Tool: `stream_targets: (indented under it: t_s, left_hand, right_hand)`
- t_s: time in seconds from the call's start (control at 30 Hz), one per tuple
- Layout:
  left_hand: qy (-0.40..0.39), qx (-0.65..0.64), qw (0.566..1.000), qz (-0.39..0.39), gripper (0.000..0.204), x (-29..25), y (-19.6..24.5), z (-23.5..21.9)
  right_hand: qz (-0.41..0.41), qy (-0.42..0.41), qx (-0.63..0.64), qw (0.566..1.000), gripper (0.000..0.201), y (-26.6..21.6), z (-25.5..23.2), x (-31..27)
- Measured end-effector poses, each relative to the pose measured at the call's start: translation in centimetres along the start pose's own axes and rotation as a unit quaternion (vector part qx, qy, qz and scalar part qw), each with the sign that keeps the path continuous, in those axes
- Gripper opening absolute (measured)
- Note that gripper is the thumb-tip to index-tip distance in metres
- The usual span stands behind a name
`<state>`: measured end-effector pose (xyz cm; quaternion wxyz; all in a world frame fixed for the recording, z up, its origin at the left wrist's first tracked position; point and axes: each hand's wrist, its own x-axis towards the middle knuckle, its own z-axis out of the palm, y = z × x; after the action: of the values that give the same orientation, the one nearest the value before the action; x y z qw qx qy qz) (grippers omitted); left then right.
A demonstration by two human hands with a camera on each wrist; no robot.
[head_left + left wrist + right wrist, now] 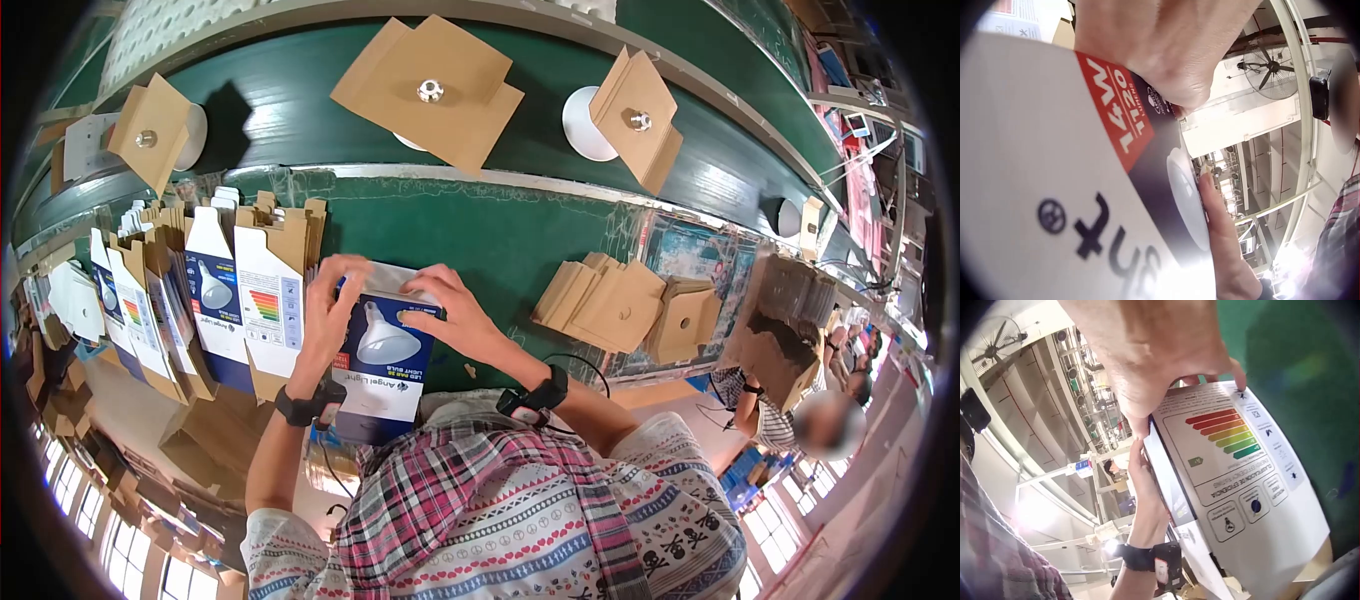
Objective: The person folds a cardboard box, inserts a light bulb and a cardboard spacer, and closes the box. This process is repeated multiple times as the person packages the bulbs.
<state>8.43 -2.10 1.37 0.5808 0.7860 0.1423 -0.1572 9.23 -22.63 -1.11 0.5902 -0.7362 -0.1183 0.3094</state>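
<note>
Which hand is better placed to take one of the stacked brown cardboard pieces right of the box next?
Likely the right hand: it is on the side of the box nearer the brown cardboard pieces; the left hand is opposite.

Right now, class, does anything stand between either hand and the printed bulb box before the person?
Nothing visible does: the left hand and right hand both touch the printed bulb box near its far end. The upright cartons stand off to the left and the brown cardboard pieces lie to the right, clear of both hands.
</note>
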Motion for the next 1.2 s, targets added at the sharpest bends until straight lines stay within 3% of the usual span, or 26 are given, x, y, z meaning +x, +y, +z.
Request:
stream_targets:
  t_s: [0.17,0.27,0.37,0.47,0.5,0.53,0.57,0.6,0.63,0.7,0.73,0.77,0.8,0.87,0.93,1.0,1.03,1.13,1.2]
  left_hand:
    - [0.071,0.005,0.997,-0.015,0.045,-5.0,-0.9,-1.4]
    - [-0.114,0.201,0.958,-0.172,0.043,-10.5,-2.2,-4.6]
    - [-0.244,0.224,0.91,-0.249,0.038,-13.2,-1.9,-6.2]
    - [-0.131,-0.048,0.966,-0.217,0.03,-13.4,0.3,-6.5]
    - [-0.085,-0.154,0.949,-0.26,0.028,-12.6,4.9,-6.4]
    - [-0.082,-0.155,0.949,-0.262,0.023,-11.4,7.8,-7.3]
    - [-0.044,-0.239,0.955,-0.172,0.025,-10.8,9.9,-6.8]
    - [0.032,-0.333,0.93,-0.152,0.03,-9.8,10.5,-6.1]
    - [-0.122,-0.35,0.908,-0.196,0.033,-7.4,10.4,-7.9]
    - [-0.146,-0.379,0.879,-0.252,0.04,-3.9,11.4,-7.2]
    - [-0.122,-0.352,0.887,-0.271,0.05,-2.7,11.4,-6.1]
    - [-0.13,-0.323,0.898,-0.268,0.053,-1.9,10.7,-4.7]
    - [-0.136,-0.292,0.909,-0.265,0.056,-1.3,10.2,-3.7]
    - [-0.17,-0.302,0.905,-0.247,0.058,-1.2,10.4,-3.1]
    - [-0.194,-0.299,0.906,-0.23,0.059,-1.8,9.8,-3.0]
    - [-0.202,-0.288,0.916,-0.192,0.059,-2.2,9.2,-4.2]
    - [-0.163,-0.296,0.926,-0.17,0.051,-3.0,9.3,-4.6]
    - [-0.077,-0.394,0.904,-0.144,0.04,-3.4,6.7,-6.5]
    - [-0.068,-0.409,0.899,-0.143,0.03,-3.1,4.8,-8.6]
  right_hand:
    - [-0.007,0.056,-0.005,0.998,0.029,0.2,-0.4,-0.1]
    - [0.009,0.095,0.044,0.994,0.031,0.2,-0.1,-0.1]
    - [0.009,0.14,0.039,0.989,0.031,-0.6,-0.3,0.5]
    - [0.084,0.13,0.043,0.987,0.045,-0.8,-1.5,2.3]
    - [0.086,0.14,0.076,0.983,0.056,-0.6,-1.9,3.0]
    - [0.152,0.104,0.123,0.975,0.06,1.6,-2.2,4.4]
    - [0.201,0.053,0.167,0.964,0.06,1.1,-3.0,4.6]
    - [0.247,-0.001,0.209,0.946,0.06,0.3,-3.8,4.4]
    - [0.245,-0.015,0.18,0.952,0.055,0.3,-4.2,4.3]
    - [0.243,-0.039,0.125,0.961,0.047,2.2,-5.0,4.5]
    - [0.134,0.078,0.021,0.988,0.04,3.4,-5.6,4.5]
    - [0.019,0.195,-0.082,0.977,0.034,4.7,-6.1,4.1]
    - [-0.096,0.305,-0.18,0.93,0.027,5.3,-6.8,3.6]
    - [-0.193,0.369,-0.131,0.9,0.02,-2.9,-8.5,-0.9]
    - [-0.285,0.307,-0.246,0.874,0.022,-8.2,-9.3,-5.8]
    - [-0.357,0.143,-0.348,0.855,0.028,-10.5,-8.2,-8.0]
    - [-0.39,0.057,-0.393,0.831,0.032,-11.0,-7.4,-8.6]
    - [-0.381,-0.048,-0.542,0.747,0.047,-11.0,-4.1,-8.7]
    - [-0.344,-0.095,-0.59,0.724,0.056,-8.5,-2.5,-7.2]
